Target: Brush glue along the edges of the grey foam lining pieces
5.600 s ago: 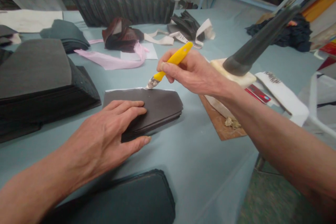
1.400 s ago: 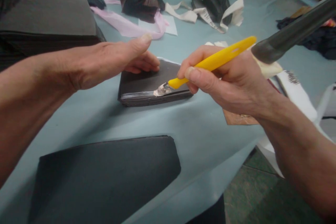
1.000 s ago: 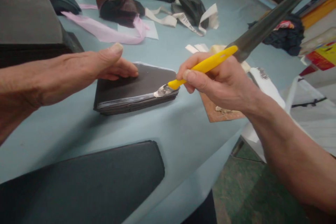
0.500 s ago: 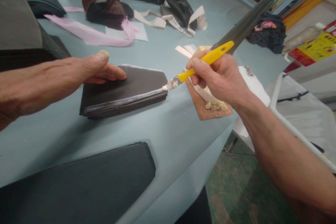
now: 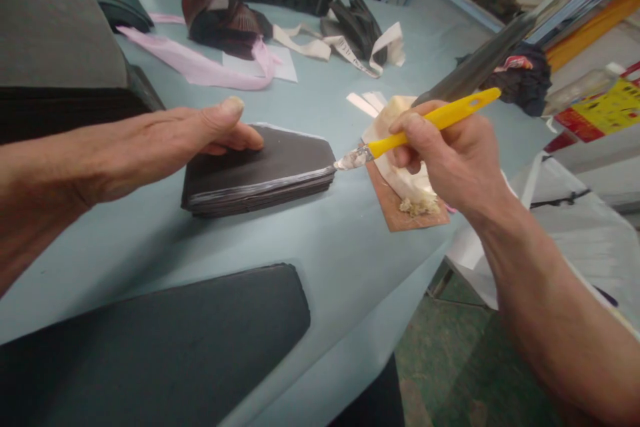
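Note:
A small stack of dark cut pieces (image 5: 265, 170) lies on the pale blue table (image 5: 320, 240); its near edge is streaked with whitish paste. My left hand (image 5: 170, 140) rests on the stack's far left part, fingers stretched flat, thumb raised. My right hand (image 5: 450, 153) is closed around a yellow-handled brush (image 5: 430, 123). The paste-coated brush tip (image 5: 350, 160) sits at the stack's right corner, just off its edge.
A brown board (image 5: 400, 210) with a lump of pale paste lies right of the stack, near the table edge. Large dark stacks sit at the left (image 5: 60, 73) and in front (image 5: 150, 353). Pink strip (image 5: 200, 70), white straps and dark bundles lie farther back. A dark rod (image 5: 475, 67) slants above.
The brush tip has slid rightward along the stack's near edge and come off at its right corner. My left hand has stayed on the stack.

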A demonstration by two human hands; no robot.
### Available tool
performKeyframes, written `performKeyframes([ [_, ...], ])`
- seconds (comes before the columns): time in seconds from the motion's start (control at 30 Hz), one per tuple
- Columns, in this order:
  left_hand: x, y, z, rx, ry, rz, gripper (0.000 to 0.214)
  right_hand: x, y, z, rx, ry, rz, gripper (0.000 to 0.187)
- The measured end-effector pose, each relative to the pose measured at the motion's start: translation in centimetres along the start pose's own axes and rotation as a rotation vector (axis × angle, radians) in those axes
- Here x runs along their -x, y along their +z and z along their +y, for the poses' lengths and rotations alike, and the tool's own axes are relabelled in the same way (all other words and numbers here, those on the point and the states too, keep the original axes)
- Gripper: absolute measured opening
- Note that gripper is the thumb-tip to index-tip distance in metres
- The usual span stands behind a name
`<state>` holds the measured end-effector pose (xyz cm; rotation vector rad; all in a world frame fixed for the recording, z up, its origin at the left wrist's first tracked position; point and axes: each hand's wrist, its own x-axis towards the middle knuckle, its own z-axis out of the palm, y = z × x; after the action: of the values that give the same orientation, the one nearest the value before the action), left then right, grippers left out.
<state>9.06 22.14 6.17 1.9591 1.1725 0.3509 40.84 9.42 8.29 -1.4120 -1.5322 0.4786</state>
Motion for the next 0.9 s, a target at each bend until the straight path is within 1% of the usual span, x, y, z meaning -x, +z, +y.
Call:
performKeyframes([
  [0.07,-0.1,0.0,-0.3,0.017,0.02,-0.013,0.085,0.1,0.7,-0.2,-0.008,0.0,-0.004,0.029],
  [0.17,-0.3,0.1,-0.8,0.039,0.031,-0.028,0.085,0.0,1.3,-0.3,0.037,-0.009,-0.024,0.032],
  [0.27,-0.3,0.1,-0.7,0.039,0.03,-0.016,0.084,-0.2,1.0,-0.1,0.116,-0.005,0.001,0.031],
  [0.37,-0.2,0.1,-0.1,-0.005,-0.001,0.007,0.087,-0.2,0.3,-0.1,0.152,0.007,0.042,0.029],
  [0.43,-0.1,0.2,0.3,-0.025,-0.018,0.014,0.09,0.0,0.2,-0.1,0.141,0.0,0.058,0.029],
  [0.53,0.3,0.4,1.0,-0.042,-0.028,0.028,0.092,0.3,0.6,-0.1,0.087,-0.016,0.074,0.03],
  [0.63,0.9,0.5,1.4,-0.037,-0.018,0.029,0.091,0.6,0.9,0.4,0.059,0.018,0.073,0.034],
  [0.73,1.2,0.4,1.6,-0.027,-0.009,0.016,0.087,0.6,0.7,0.9,0.052,0.045,0.077,0.037],
  [0.9,1.1,0.3,1.6,-0.05,-0.028,0.028,0.086,0.6,0.6,0.7,0.013,-0.016,0.102,0.036],
])
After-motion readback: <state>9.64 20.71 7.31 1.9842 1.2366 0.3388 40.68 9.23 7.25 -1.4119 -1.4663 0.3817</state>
